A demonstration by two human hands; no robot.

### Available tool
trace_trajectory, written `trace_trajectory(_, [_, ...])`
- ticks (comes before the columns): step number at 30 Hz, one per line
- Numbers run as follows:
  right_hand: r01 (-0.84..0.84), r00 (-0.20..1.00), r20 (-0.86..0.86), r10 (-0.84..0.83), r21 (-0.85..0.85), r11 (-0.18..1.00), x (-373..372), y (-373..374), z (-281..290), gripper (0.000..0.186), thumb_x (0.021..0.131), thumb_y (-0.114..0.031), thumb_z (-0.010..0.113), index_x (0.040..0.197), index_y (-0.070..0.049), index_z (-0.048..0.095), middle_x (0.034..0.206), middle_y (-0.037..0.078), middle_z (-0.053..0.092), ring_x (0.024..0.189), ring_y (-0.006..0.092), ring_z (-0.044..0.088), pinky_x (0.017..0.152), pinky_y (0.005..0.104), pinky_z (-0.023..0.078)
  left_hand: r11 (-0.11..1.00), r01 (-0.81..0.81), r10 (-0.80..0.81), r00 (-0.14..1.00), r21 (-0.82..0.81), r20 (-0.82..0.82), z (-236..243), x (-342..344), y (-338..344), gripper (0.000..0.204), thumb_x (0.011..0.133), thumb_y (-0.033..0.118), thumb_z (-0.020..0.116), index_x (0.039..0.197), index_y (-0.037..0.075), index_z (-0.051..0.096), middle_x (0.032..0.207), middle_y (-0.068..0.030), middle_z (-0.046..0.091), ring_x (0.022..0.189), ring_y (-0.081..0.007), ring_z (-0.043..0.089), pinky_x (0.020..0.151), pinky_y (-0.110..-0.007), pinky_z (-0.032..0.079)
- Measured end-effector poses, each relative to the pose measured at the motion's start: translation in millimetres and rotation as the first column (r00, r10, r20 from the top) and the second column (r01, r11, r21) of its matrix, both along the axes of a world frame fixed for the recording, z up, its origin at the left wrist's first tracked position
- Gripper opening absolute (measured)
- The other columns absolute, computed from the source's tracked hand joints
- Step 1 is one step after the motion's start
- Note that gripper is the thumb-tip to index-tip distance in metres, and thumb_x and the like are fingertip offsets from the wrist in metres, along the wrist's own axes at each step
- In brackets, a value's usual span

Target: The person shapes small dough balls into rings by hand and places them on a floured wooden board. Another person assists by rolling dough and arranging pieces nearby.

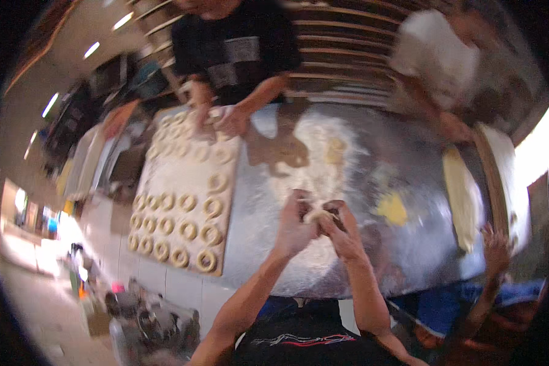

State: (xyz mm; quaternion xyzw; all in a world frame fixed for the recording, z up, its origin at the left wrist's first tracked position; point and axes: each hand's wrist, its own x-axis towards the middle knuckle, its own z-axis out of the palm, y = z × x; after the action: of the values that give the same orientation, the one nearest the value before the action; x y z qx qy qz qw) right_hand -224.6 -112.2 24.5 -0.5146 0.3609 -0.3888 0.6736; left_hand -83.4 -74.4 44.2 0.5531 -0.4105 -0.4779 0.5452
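The dough (317, 216) is held over the floured bench (402, 262), between the left hand (295, 229) and the right hand (343, 232). It is clamped from both sides by the fingers (337, 208), which are curled in on it; whether every fingertip is touching cannot be told for blur. Neither hand is clearly nearer. The long axis of the dough seems to be set crosswise, from hand to hand, though its ends are hidden by the fingers.

Flour (317, 177) is spread beneath and beyond the hands. To the left, a board (180, 174) is lined with dough rings (206, 269); its right edge is nearer to the left hand. To the right, on the right hand's side, a yellow lump (393, 208) is seen, and well beyond it a long pale strip (459, 198) is laid pointing away, with a co-worker's hand (496, 249) near its near end.

Across the bench, the far rows of rings are reached over by a co-worker in a dark shirt (241, 52). At the far right a co-worker in a pale shirt (436, 52) is seen, and slatted racks (341, 46) are ranged behind.
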Motion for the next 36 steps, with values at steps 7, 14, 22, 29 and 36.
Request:
trace_trajectory(7, [-0.102,0.913,-0.316,-0.257,-0.788,0.607,35,22,3,0.031,0.073,0.001,0.063,0.094,-0.006,0.042,0.076,0.014,0.049,0.063,0.0311,0.054,0.057,0.0391,0.044,0.974,0.044,0.118,0.741,-0.223,0.661,21,44,16,0.078,0.072,0.004,0.07,0.14,0.009,0.03,0.108,-0.0183,0.054,0.077,-0.0331,0.061,0.07,-0.038,0.051])
trace_trajectory(14, [-0.203,0.623,-0.769,-0.146,-0.338,0.919,75,15,0,0.044,0.077,-0.006,0.066,0.108,-0.003,0.035,0.077,0.018,0.055,0.074,0.0399,0.059,0.066,0.0461,0.046,0.91,0.415,-0.412,0.897,0.019,0.159,-10,105,24,0.08,0.084,0.006,0.063,0.149,0.013,0.017,0.119,-0.023,0.058,0.093,-0.0283,0.066,0.079,-0.034,0.053])
trace_trajectory(22, [-0.176,0.816,0.578,0.001,0.248,0.953,89,54,-20,0.049,0.075,0.003,0.058,0.113,-0.011,0.03,0.088,0.006,0.048,0.078,0.0177,0.054,0.067,0.031,0.048,0.779,-0.623,0.616,0.782,-0.075,-0.1,-38,62,35,0.053,0.095,0.015,0.047,0.144,0.005,0.028,0.082,-0.0129,0.059,0.069,-0.0242,0.059,0.065,-0.037,0.048])
trace_trajectory(29, [-0.456,0.718,0.626,0.304,0.093,0.885,76,70,10,0.017,0.091,-0.018,0.048,0.102,-0.012,0.037,0.077,0.006,0.05,0.071,0.0182,0.057,0.059,0.0304,0.046,0.717,-0.617,0.628,0.774,-0.325,-0.082,-46,38,62,0.047,0.093,0.008,0.044,0.139,0.0,0.033,0.083,-0.0146,0.056,0.068,-0.0296,0.058,0.063,-0.038,0.047])
trace_trajectory(36, [-0.227,0.947,0.286,0.147,0.268,0.936,92,86,24,0.028,0.098,-0.041,0.043,0.098,-0.012,0.041,0.072,0.003,0.046,0.053,0.0155,0.048,0.048,0.0281,0.04,0.443,-0.225,0.802,0.532,-0.868,0.272,-26,59,94,0.028,0.097,0.012,0.043,0.123,0.001,0.045,0.082,-0.0107,0.054,0.069,-0.0242,0.056,0.063,-0.036,0.048])
